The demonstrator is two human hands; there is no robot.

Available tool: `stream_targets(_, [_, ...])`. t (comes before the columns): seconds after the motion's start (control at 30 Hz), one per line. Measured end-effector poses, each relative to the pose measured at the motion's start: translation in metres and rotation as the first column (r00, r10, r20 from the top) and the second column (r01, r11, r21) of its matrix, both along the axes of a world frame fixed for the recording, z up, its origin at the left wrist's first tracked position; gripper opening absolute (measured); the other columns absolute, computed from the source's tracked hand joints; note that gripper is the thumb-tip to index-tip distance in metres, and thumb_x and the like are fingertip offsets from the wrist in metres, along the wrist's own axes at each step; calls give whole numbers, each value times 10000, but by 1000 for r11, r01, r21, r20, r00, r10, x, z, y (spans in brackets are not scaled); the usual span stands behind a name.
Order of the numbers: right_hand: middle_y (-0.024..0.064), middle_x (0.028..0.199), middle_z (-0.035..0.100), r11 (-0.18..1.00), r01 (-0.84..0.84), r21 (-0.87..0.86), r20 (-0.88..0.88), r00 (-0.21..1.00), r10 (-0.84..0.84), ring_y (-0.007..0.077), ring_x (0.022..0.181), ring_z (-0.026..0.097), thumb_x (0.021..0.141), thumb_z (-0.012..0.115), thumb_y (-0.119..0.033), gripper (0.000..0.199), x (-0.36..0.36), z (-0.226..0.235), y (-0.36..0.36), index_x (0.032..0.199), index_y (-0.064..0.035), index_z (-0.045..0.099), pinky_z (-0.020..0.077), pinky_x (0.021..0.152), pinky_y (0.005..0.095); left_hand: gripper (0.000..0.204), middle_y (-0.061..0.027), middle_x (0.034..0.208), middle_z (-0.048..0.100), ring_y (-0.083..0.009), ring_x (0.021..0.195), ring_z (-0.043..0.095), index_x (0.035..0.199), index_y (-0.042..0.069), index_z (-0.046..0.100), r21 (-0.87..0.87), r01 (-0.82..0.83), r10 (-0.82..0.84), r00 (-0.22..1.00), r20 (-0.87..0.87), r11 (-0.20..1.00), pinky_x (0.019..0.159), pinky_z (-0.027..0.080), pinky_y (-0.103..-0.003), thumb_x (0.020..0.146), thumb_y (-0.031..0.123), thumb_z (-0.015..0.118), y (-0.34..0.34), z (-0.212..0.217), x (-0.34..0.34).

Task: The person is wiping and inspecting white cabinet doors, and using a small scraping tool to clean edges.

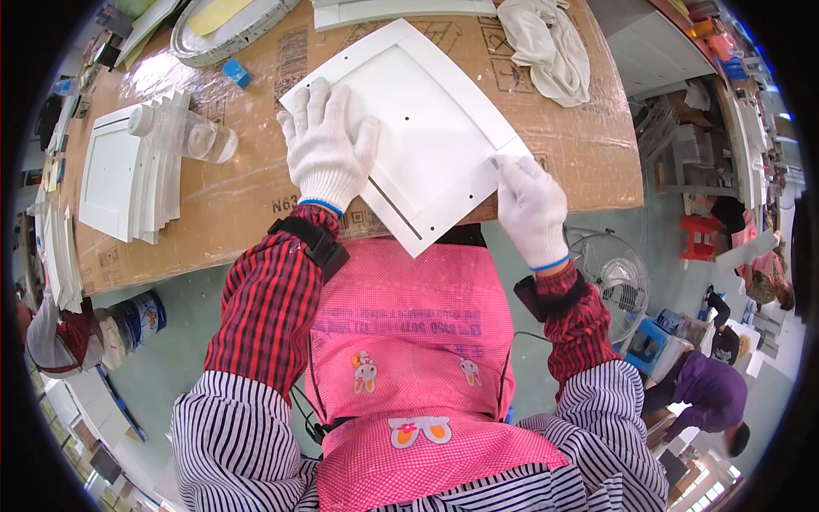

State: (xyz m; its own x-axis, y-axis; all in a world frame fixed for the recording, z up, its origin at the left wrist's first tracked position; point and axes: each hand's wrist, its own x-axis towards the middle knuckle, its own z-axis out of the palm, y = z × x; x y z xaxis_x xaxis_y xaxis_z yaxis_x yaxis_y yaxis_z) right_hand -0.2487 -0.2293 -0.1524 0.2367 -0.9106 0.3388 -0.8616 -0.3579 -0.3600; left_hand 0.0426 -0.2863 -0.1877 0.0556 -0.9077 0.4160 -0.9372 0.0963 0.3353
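A white square plastic panel [426, 119] with a raised rim and small holes lies tilted on the cardboard-covered table [256, 196], one corner jutting over the near edge. My left hand [327, 149], in a white knit glove, presses flat on the panel's left side with fingers spread. My right hand [531, 205], also gloved, pinches the panel's right corner at its edge; whether it holds a small tool there is not visible.
A stack of similar white panels [128, 175] sits at the table's left, with a clear plastic bottle [192, 135] lying beside it. A white cloth [546, 47] lies at the far right. A fan [616, 282] stands on the floor; people work at right.
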Motion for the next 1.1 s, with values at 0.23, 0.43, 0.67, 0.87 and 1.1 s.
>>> stream_targets(0.23, [92,980,701,989,140,46,-104,985,-135,347,831,703,930,666,-147,243,3,-2,2,1162,-139,738,571,707,451,580,-178,1566,505,-408,1500,404,1398,71,602,-8,-7,7,1000,-12,1000,1260,221,-646,934,409,679,0,2,-3])
stream_targets(0.43, [101,904,664,985,153,76,-3,988,-153,339,825,702,957,649,-142,203,-9,3,-20,1134,-119,744,557,695,449,586,-176,1561,513,-409,1500,406,1403,73,605,-12,-19,19,1000,7,1000,1264,222,-639,932,415,681,-1,-2,1])
stream_targets(0.67, [102,881,659,997,-47,-61,-107,993,40,342,798,695,952,650,-142,218,9,1,-30,1140,-134,759,557,683,449,578,-175,1557,513,-407,1498,404,1395,75,613,-9,-17,17,1000,7,1000,1264,230,-632,933,416,678,0,-1,0])
stream_targets(0.87, [93,907,671,990,135,50,-16,991,-135,333,820,699,931,652,-138,240,-10,-2,-40,1136,-154,774,559,693,449,603,-144,1602,493,-364,1540,368,1443,120,615,48,-30,29,999,13,998,1292,200,-558,938,438,700,1,5,-5])
stream_targets(1.1, [104,933,687,979,176,103,-103,981,-165,339,802,706,945,680,-160,230,-14,5,-21,1162,-141,752,568,687,443,617,-135,1608,487,-352,1549,356,1458,125,597,58,-44,41,998,43,997,1293,202,-557,942,449,695,0,4,-2])
